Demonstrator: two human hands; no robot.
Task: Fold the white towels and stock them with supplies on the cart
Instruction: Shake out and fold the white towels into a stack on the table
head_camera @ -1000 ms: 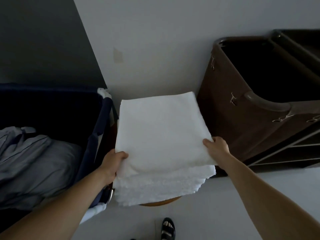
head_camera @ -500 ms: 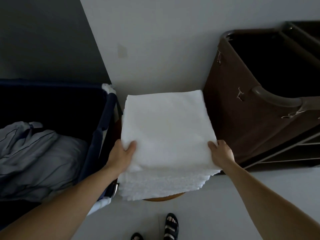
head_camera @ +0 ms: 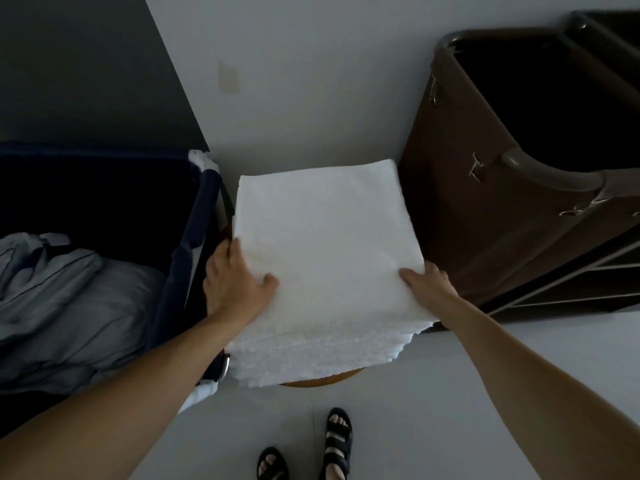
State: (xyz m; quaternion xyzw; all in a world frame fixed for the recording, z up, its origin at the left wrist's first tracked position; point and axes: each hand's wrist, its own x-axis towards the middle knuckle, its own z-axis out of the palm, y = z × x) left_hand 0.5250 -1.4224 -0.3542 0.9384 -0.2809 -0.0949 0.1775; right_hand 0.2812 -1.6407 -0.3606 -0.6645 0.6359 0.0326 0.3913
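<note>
A stack of folded white towels (head_camera: 325,244) lies on a round wooden stool (head_camera: 322,380), whose rim shows under the front edge. My left hand (head_camera: 232,282) rests palm down on the stack's left edge, thumb spread across the top towel and fingers pointing away from me. At the near right corner, my right hand (head_camera: 427,284) grips the top towels, its thumb on top and its fingers hidden over the edge. The brown cart (head_camera: 485,216) stands right beside the stack, on its right.
The cart carries a dark open bag (head_camera: 540,109) with metal clips, and shelves (head_camera: 588,282) show lower right. A navy laundry hamper (head_camera: 187,251) holding grey linen (head_camera: 69,299) stands on the left. My sandalled feet (head_camera: 337,441) are on the pale floor below the stool.
My left hand slid from the stack's side up onto the top towel and further forward. My right hand kept its place at the near right corner.
</note>
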